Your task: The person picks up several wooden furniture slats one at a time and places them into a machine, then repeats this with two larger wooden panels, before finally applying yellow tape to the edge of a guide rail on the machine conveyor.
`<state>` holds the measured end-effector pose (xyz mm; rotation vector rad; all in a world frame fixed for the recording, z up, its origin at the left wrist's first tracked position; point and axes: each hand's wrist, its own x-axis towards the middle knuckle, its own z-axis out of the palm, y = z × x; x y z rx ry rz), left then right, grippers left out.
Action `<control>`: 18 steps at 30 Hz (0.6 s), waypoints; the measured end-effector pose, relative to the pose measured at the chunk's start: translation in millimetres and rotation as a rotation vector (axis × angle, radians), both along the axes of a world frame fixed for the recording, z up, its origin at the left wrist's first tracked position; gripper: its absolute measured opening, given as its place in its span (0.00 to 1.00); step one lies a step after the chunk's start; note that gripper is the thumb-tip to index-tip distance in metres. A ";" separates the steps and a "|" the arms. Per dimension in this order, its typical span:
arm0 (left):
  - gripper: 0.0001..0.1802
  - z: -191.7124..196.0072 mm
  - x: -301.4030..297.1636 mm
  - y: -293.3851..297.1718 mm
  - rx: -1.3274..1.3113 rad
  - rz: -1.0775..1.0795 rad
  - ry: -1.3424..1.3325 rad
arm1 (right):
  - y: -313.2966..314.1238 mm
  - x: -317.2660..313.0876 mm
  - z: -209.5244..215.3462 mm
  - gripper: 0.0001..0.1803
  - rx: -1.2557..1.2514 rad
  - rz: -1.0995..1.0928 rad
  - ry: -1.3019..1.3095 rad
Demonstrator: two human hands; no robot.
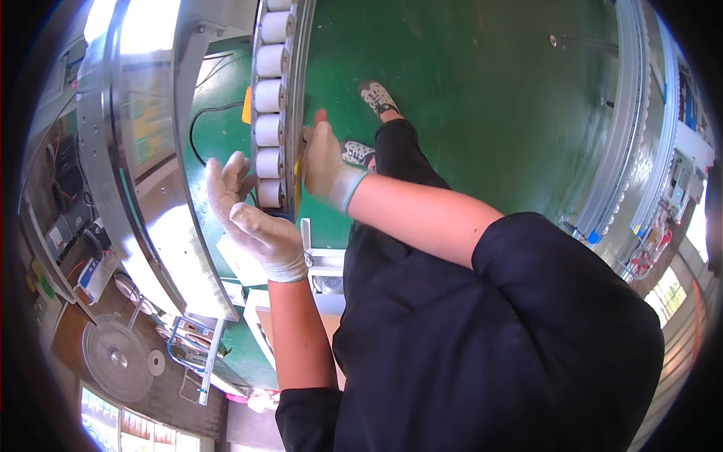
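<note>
A narrow conveyor rail with a row of white rollers runs down from the top and ends between my hands. My left hand, in a pale knit glove, is at the rail's near end. Its fingers are apart and loosely curved along the left side of the rollers. Against the rail's right side is my right hand, also gloved. One bare-tipped finger stretches upward, and another fingertip is at the metal edge. The rest of its fingers are partly hidden.
A curved metal machine frame stands left of the rail, with a black cable beside it. The green floor stretches right to another conveyor track. A round fan is at lower left. My shoes are on the floor.
</note>
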<state>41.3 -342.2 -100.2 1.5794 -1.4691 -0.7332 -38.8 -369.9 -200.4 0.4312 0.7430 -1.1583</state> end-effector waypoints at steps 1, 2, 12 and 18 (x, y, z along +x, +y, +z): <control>0.43 1.9 -0.4 0.1 0.007 0.002 -0.019 | -5.7 6.3 22.0 0.40 0.103 -0.023 0.069; 0.44 3.8 -1.3 -0.3 0.015 0.003 -0.039 | -10.9 9.3 36.7 0.40 0.205 -0.048 0.138; 0.41 4.1 -2.6 -8.1 0.074 0.147 0.057 | -69.6 -29.9 70.4 0.37 0.249 -0.011 0.127; 0.49 -26.5 42.2 -3.6 0.449 0.632 0.737 | -168.5 -151.9 79.7 0.20 -0.227 -0.173 1.196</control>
